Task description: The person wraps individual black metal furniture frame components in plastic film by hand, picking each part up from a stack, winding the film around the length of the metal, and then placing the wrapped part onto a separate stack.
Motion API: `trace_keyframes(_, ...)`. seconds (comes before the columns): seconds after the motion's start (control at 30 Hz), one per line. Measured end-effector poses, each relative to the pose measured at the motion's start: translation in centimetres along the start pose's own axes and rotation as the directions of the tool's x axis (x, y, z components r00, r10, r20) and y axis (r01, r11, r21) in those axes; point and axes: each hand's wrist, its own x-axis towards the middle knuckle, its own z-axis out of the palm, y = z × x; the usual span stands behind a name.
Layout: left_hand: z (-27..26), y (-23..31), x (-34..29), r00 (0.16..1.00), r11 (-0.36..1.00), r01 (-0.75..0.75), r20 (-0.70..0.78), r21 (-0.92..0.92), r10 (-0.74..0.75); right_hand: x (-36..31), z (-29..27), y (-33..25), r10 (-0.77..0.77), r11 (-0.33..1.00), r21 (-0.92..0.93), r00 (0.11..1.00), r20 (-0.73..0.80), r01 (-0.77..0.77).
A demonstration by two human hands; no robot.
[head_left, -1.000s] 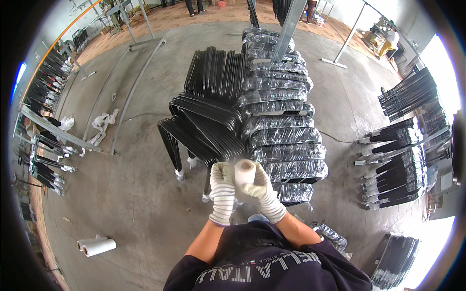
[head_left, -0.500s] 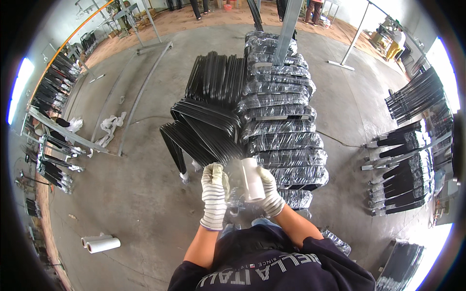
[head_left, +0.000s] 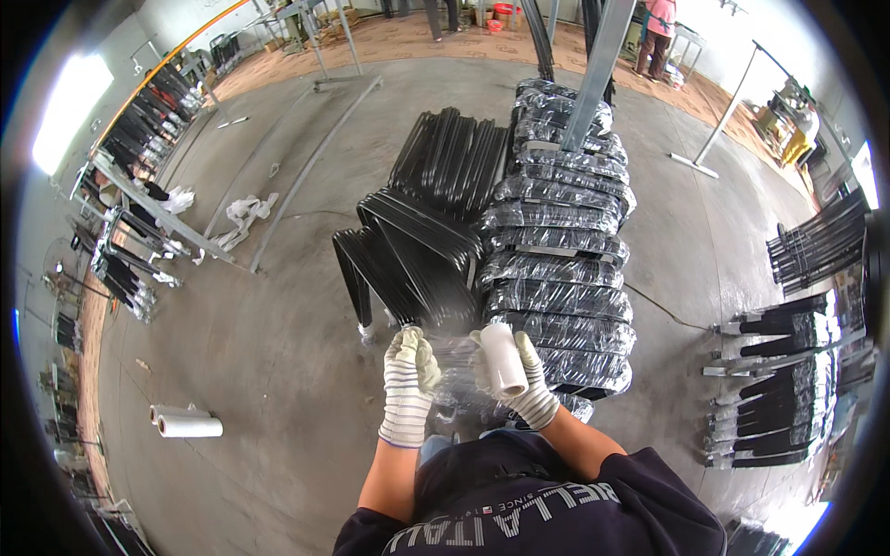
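As right hand (head_left: 535,389) holds one roll (head_left: 503,358), two floor rolls (head_left: 193,426)

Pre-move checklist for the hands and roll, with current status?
1. Roll held in right hand: ok.
2. Left hand gripping the clear film: cannot tell; fingers curled, film blurred.
3. Gloves on both hands: ok, striped.
4. Spare rolls available: ok, two on the floor at left.
5. Floor free of scraps: not ok; white scrap lies at left.
6. Wrapped bundles lined up: ok, one row.
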Motion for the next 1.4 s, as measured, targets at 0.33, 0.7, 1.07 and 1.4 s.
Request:
trace_keyframes(0.33, -5.6, 3.5, 2.3, 0.986, 0.999, 0.001, -0.164, 0.053, 0.007, 2.1, 3.3, 3.2, -0.125, 0.969, -0.228, 0.984, -0.124, 0.094)
trace_keyframes(0.7, -20.8, 5.2, 17.3, 0.847, 0.783, 0.49, -0.42, 0.384, -0.325, 13.5, 7.3, 4.9, -0.679, 0.705, -0.382, 0.725, -0.117, 0.598)
trace_keyframes(1.07, -18.9, 8.1, 23.4, 0.839, 0.762, 0.513, 0.044, -0.396, -0.542, 10.4, 5.1, 14.6, -0.89, 0.365, 0.001, 0.349, -0.292, 0.931)
trace_keyframes(1.4, -27.2, 3.4, 32.2, 0.654, 0.585, 0.682, 0.724, -0.439, -0.219, 10.3, 4.2, 21.1, -0.874, 0.38, 0.055, 0.377, -0.307, 0.923)
